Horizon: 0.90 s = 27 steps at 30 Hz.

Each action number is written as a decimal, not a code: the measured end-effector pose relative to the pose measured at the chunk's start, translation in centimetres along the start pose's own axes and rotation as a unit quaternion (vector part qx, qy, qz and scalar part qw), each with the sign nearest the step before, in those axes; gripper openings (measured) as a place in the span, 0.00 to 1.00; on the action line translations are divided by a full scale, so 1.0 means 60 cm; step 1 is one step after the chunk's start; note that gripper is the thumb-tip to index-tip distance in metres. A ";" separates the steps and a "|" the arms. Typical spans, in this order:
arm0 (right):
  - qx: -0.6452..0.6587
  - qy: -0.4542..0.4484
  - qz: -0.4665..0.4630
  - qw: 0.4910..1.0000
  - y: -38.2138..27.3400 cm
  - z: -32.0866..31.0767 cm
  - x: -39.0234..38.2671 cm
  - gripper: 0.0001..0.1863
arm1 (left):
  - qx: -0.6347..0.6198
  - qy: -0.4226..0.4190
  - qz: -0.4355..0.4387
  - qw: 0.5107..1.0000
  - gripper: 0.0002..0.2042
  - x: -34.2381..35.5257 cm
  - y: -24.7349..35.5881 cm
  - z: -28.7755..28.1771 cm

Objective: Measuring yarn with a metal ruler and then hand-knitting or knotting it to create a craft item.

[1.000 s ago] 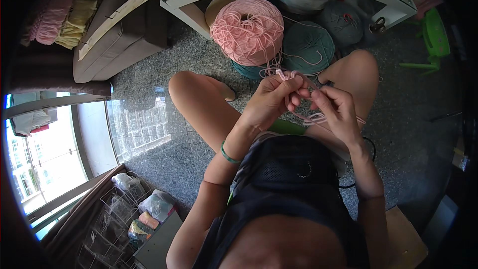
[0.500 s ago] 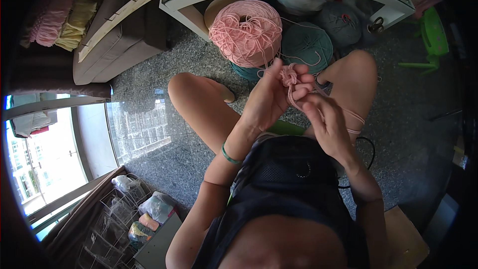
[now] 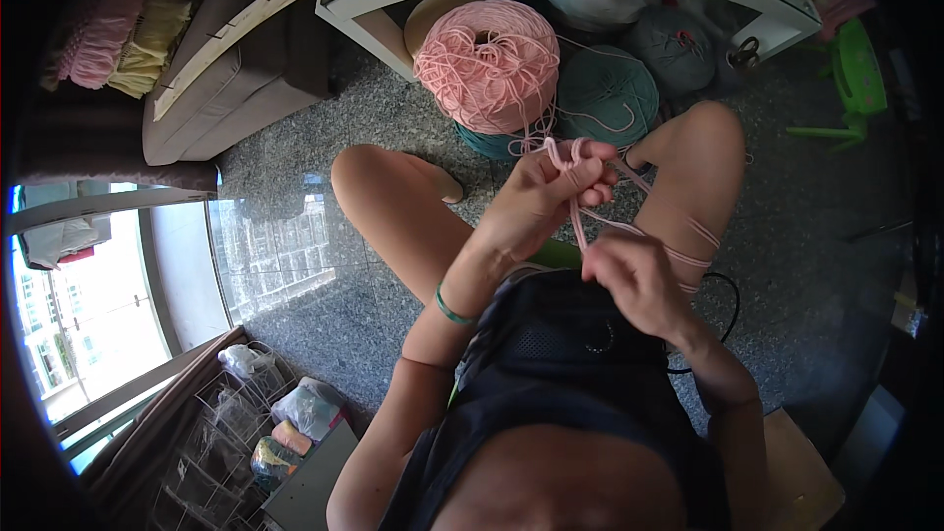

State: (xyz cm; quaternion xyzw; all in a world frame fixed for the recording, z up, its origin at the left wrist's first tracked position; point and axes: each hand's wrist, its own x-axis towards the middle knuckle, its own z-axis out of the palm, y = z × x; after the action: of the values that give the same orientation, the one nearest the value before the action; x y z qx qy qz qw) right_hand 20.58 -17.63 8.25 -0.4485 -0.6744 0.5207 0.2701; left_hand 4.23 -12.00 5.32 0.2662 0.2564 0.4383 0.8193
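Note:
Between my knees, my left hand (image 3: 551,189) is closed on pink yarn (image 3: 578,226), the thumb pressing over looped strands at the fingers. Loops stick up past the fingertips; the knotted part is mostly covered by the thumb. Nearer to me, my right hand (image 3: 639,273) is closed in a pinch on strands that run down taut from the left hand. More pink strands lie across my right thigh. Just beyond the hands stands a large pink yarn ball (image 3: 489,64), its strands trailing toward them. Beside it sit a dark green yarn ball (image 3: 607,96) and a grey yarn ball (image 3: 672,51).
A white frame (image 3: 369,25) and a wooden bar with hooks (image 3: 236,31) span the far side. Scissors (image 3: 744,52) hang at the frame's right end, near a green plastic stool (image 3: 854,79). A wire rack (image 3: 211,433) with bags stands at lower left.
My left thumb has folded down over the knotted yarn, which lay exposed on the fingers before. The right hand has moved toward me and closed, drawing the strands straight.

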 end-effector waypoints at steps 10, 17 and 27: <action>0.338 0.111 0.156 0.922 0.021 -0.037 0.076 0.20 | -0.038 -0.041 -0.128 0.990 0.23 -0.008 0.032 0.027; 0.267 0.150 0.079 0.949 0.045 -0.054 0.095 0.17 | 0.030 -0.044 -0.153 0.987 0.22 -0.008 0.014 0.008; 0.239 0.193 0.012 0.951 0.016 -0.076 0.104 0.12 | -0.012 -0.031 -0.150 0.988 0.25 -0.014 0.017 0.027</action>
State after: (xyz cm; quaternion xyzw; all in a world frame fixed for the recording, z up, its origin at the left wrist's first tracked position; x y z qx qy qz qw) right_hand 21.86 -9.98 8.13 -0.4709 -0.4592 0.5733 0.4885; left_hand 4.28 -12.59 7.30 0.2285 0.2625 0.3052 0.8864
